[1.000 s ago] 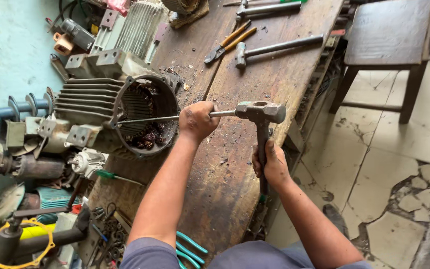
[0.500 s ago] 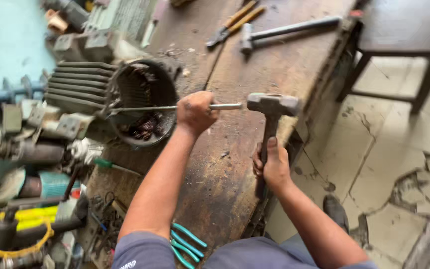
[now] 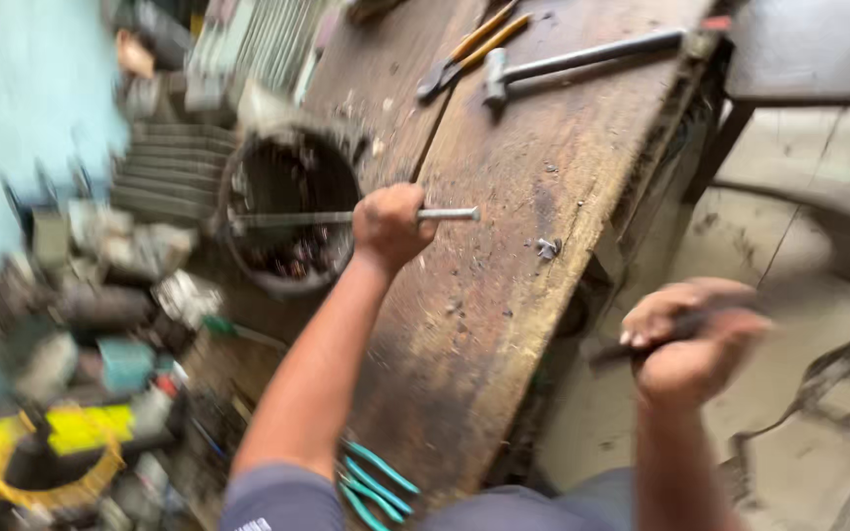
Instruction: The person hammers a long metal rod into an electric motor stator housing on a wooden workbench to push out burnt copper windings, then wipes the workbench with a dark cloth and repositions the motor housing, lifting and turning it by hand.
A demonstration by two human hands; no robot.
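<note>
Wooden bench [image 3: 504, 295], worn and stained, runs from lower centre to upper right; its right edge drops to a tiled floor [image 3: 789, 433].

Finned motor housing [image 3: 292, 206], open round end facing the camera, sits at the bench's left side, windings visible inside. Clutter of motor parts lies left of it, blurred.

Left hand [image 3: 391, 226] is over the bench just right of the housing mouth, grip closed tight around a long steel rod [image 3: 346, 216]. The rod lies level, its left end inside the housing opening, its flat-headed right end sticking out past the fist.

Right hand [image 3: 696, 339] is off the bench edge, over the floor, well apart from the rod. Grip is wrapped around a dark handle [image 3: 612, 349]; motion blur hides the tool's head.

At the far end of the bench: a spare hammer [image 3: 582, 54] lying flat, and pliers [image 3: 469, 49] with orange handles just beside it.

Teal-handled pliers [image 3: 376, 482] lie at the near bench edge by the person's torso.

1 small bolt [image 3: 546, 248] rests on the bench right of the rod's end.
</note>
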